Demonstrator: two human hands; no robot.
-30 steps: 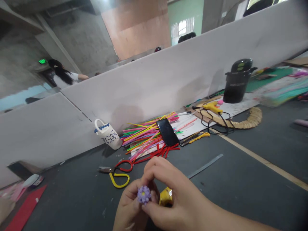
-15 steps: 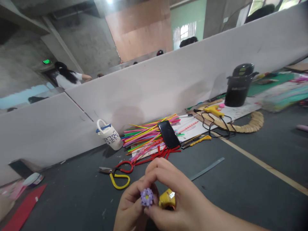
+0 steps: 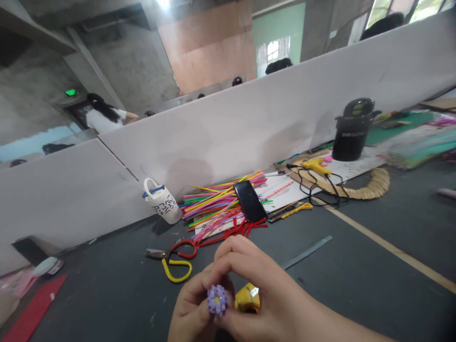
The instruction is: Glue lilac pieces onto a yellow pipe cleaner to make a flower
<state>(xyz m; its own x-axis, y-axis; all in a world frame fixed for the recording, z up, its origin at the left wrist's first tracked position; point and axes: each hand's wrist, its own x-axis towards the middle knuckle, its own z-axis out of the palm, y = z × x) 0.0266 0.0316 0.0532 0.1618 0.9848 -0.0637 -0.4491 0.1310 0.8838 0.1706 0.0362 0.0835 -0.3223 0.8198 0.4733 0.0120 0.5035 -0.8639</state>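
A small purple flower (image 3: pixel 217 299) with a yellow centre faces me between my two hands. Thumb and fingers of my left hand (image 3: pixel 188 308) are closed around it from the left. From the other side my right hand (image 3: pixel 265 285) pinches at it, its bent fingers arching over the top and touching the left hand's fingers. Whatever lies behind the flower is hidden by the fingers. A glossy yellow object (image 3: pixel 246 298), perhaps a tape roll, shows partly behind my right hand. Scissors (image 3: pixel 171 259) with one red and one yellow handle lie beyond my left hand.
Colourful pipe cleaners (image 3: pixel 213 202) lie under a black phone (image 3: pixel 249 200). Nearby are a white cup (image 3: pixel 163 205), a yellow cutter (image 3: pixel 297 209), a yellow glue gun (image 3: pixel 317 166) with its cord, and a black bin (image 3: pixel 352 133). A white partition (image 3: pixel 242 123) runs behind.
The view shifts very slightly. Both hands stay closed about the flower, which sits a little lower in the picture; no other object has plainly moved.
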